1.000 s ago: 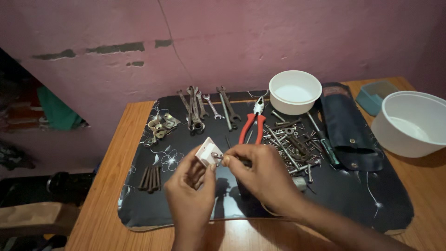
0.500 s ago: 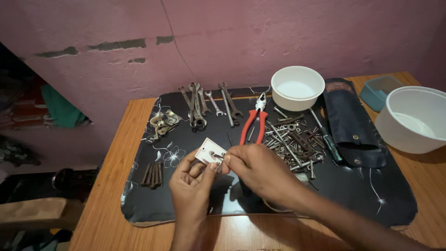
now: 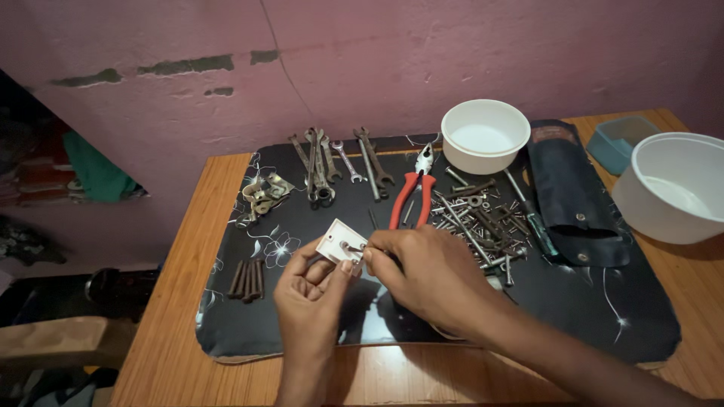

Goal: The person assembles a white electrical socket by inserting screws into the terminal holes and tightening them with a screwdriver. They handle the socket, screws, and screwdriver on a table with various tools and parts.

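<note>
Two bare hands meet over the middle of a black mat (image 3: 573, 316) on a wooden bench (image 3: 173, 332). The left hand (image 3: 313, 290) rises from the bottom edge, fingers curled and thumb up, pinching the lower corner of a small white plate (image 3: 338, 241) that tilts toward the camera. The right hand (image 3: 430, 275) reaches in from the lower right, its forearm running off the corner, with fingertips closed on a small metal piece (image 3: 353, 249) pressed against the plate; what kind of piece it is cannot be told. Both hands hold the plate just above the mat, near its centre. Behind them lie red-handled pliers (image 3: 411, 197), and to the right of those a loose heap of screws and bolts (image 3: 483, 215). A row of spanners (image 3: 335, 162) lies at the back of the mat, metal brackets (image 3: 262, 197) to the left, and a bundle of dark nails (image 3: 247, 277) nearer the left edge. A dark pouch (image 3: 577, 196) lies on the right. A white bowl (image 3: 485, 136) stands at the back, a larger white bowl (image 3: 671, 188) at the far right, and a blue-green tub (image 3: 622, 139) between them. The bench stands against a pink wall (image 3: 452, 53) with cracked patches.
</note>
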